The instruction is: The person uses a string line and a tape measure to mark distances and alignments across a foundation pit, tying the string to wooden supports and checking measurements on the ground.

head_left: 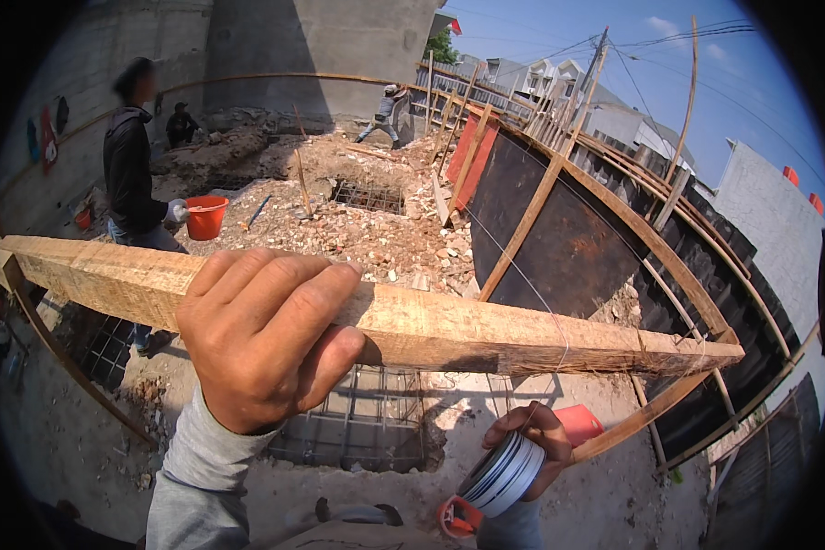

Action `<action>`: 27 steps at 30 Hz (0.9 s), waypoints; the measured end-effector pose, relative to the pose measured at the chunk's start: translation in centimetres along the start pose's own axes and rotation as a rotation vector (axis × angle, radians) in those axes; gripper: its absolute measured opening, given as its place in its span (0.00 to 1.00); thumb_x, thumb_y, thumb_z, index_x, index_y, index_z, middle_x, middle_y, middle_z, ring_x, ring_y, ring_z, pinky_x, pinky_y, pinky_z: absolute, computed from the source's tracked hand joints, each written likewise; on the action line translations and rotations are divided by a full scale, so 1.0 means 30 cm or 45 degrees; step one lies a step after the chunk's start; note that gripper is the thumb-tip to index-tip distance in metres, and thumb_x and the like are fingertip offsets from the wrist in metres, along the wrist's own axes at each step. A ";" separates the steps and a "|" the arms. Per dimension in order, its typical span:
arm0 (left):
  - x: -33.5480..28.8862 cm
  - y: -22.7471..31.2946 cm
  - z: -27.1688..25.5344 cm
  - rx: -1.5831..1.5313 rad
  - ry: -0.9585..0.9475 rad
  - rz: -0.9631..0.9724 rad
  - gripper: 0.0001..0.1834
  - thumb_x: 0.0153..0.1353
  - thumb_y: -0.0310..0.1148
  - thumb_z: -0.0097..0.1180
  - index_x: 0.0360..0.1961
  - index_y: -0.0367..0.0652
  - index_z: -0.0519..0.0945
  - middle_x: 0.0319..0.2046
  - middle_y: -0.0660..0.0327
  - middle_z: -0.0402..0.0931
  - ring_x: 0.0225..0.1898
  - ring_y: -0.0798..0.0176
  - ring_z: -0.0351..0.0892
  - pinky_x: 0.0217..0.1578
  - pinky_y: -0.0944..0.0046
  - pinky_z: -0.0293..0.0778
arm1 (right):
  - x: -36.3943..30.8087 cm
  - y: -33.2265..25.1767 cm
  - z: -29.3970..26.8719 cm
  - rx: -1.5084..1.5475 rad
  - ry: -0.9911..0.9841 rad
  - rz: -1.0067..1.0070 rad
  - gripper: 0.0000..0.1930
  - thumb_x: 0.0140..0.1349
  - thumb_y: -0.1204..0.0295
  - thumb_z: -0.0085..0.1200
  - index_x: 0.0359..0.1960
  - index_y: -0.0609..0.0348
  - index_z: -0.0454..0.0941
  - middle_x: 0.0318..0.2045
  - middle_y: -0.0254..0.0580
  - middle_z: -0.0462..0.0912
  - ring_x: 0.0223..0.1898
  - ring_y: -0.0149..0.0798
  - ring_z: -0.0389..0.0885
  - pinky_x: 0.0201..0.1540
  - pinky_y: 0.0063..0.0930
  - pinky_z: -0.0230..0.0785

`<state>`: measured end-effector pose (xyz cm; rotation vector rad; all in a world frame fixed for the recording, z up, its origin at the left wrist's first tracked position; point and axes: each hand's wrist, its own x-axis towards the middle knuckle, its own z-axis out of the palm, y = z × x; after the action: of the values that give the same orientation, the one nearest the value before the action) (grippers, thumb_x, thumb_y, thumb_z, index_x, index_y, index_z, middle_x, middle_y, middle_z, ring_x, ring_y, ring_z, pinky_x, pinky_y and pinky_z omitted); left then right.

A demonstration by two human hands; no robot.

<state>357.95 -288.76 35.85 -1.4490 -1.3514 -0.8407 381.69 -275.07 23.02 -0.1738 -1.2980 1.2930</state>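
Note:
A long squared wooden beam (449,321) runs across the view in front of me. My left hand (261,335) is closed over it left of the middle, fingers on top and thumb on the near side. Below the beam's right half, my right hand (532,440) grips a round spool (504,477) with white and dark bands. A thin string (562,335) passes from the spool up around the beam and on toward the fence. An orange ring-shaped piece (458,518) shows beside the spool. The right fingertips are partly hidden behind the spool.
A person at left carries an orange bucket (207,218); two more people are farther back. Rebar grids (357,431) lie in pits below the beam. Rubble (376,243) covers the ground. A dark panel fence (559,243) with wooden braces stands at right. A red object (579,424) shows behind my right hand.

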 end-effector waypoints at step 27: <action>0.001 0.004 0.003 0.011 0.003 0.016 0.18 0.56 0.42 0.58 0.36 0.36 0.82 0.29 0.53 0.80 0.31 0.52 0.81 0.34 0.56 0.71 | -0.003 0.073 -0.064 0.061 -0.208 0.000 0.29 0.47 0.82 0.64 0.56 0.66 0.74 0.37 0.55 0.80 0.36 0.44 0.82 0.38 0.34 0.79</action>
<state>358.05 -288.67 35.84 -1.4475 -1.3415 -0.8272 381.90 -273.32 20.70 -0.0347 -1.4034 1.3596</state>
